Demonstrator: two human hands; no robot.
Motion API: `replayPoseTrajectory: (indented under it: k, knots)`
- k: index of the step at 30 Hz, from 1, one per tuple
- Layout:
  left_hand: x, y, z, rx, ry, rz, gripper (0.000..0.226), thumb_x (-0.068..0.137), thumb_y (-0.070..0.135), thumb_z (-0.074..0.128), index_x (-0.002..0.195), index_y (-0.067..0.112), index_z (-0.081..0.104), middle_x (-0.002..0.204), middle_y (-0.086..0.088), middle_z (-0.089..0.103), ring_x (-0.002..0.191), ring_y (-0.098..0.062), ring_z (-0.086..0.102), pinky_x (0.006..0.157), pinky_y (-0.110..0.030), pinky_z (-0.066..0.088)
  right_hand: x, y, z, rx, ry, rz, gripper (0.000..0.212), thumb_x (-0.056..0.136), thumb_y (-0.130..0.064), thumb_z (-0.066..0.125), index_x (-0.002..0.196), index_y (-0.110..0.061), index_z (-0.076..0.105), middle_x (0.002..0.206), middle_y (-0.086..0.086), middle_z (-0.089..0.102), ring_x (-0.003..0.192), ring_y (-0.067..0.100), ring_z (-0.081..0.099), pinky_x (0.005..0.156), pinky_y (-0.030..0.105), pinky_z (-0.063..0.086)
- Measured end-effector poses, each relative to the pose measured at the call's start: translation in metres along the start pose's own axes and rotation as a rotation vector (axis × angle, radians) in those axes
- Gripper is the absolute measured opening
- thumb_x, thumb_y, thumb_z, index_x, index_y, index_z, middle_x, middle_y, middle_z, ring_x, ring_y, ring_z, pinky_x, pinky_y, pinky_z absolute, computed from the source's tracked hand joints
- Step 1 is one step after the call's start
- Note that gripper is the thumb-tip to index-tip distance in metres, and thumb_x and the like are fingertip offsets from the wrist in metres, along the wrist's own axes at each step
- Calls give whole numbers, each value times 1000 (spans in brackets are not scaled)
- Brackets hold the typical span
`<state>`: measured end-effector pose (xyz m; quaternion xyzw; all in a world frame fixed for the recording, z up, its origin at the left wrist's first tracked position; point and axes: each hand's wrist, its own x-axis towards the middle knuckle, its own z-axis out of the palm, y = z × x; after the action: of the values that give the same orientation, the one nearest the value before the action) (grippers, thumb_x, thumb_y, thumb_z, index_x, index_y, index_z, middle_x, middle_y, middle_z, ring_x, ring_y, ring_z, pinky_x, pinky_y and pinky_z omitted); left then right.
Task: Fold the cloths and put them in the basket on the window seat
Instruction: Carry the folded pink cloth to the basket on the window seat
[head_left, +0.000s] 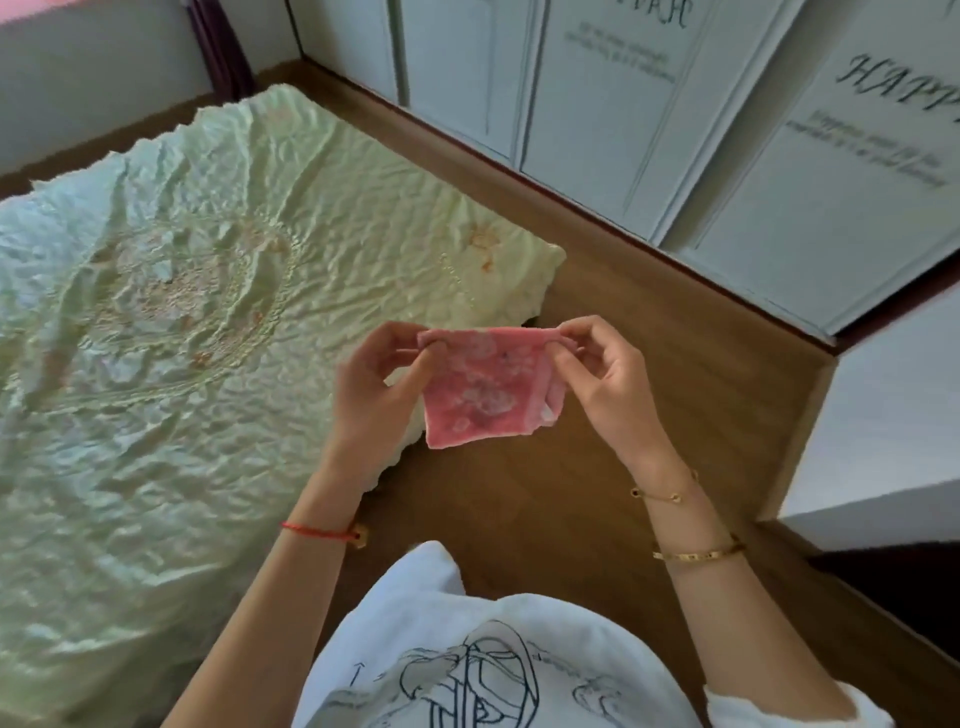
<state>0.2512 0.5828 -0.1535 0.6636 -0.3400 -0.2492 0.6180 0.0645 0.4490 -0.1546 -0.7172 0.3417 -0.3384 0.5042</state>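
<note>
Head view: my left hand (382, 382) and right hand (597, 374) pinch the folded pink cloth (488, 387); basket unseen, green bedspread (182, 312) at nine o'clock.

I see bare forearms, white short-sleeved shirt (519, 660) with dark line-drawn print, thin red string bracelet (317, 531) with small gold charm on left wrist, fine gold chain bracelet (665, 493) and gold bangle (698, 553) on right wrist

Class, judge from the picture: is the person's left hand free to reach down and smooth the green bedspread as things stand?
Probably not yet. The left hand pinches one top corner of the pink cloth, and the right hand pinches the other. The green bedspread lies close below with nothing between, but letting go would drop that corner.
</note>
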Motion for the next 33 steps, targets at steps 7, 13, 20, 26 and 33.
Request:
replayPoseTrajectory:
  k: [7, 13, 20, 26, 33]
  knots:
    - [120, -7, 95, 20, -232, 34, 15, 89, 22, 72, 85, 36, 70, 88, 8, 74, 86, -14, 72, 76, -40, 61, 77, 46, -61, -59, 242, 64, 10, 93, -23, 65, 101, -18, 66, 92, -9, 69, 86, 8, 66, 76, 26, 58]
    - [239, -5, 170, 4, -355, 55, 6, 89, 25, 72, 89, 31, 72, 89, 8, 75, 87, -11, 72, 76, -33, 60, 179, 71, -109, -130, 345, 82, 13, 93, -27, 65, 103, -19, 65, 95, -11, 68, 92, 9, 66, 77, 22, 58]
    - [373, 3, 253, -19, -500, 65, 11, 88, 25, 72, 86, 36, 71, 91, -1, 77, 88, -15, 74, 75, -35, 60, 295, 89, -163, -148, 477, 107, 13, 93, -24, 66, 104, -17, 66, 97, -8, 69, 93, 10, 66, 81, 28, 59]
    - [466, -1, 325, 5, -536, 72, 8, 89, 21, 72, 90, 29, 71, 90, 2, 77, 87, -14, 75, 75, -33, 62, 386, 117, -211, -146, 523, 136, 14, 93, -21, 65, 105, -14, 65, 97, -6, 68, 93, 11, 67, 85, 35, 58]
    - [582, -11, 422, -20, -445, 34, 7, 90, 16, 71, 97, 16, 72, 89, 0, 77, 85, -12, 75, 68, -24, 60, 525, 162, -283, -104, 450, 139, 11, 92, -23, 66, 100, -15, 64, 94, -4, 68, 93, 18, 67, 87, 43, 58]
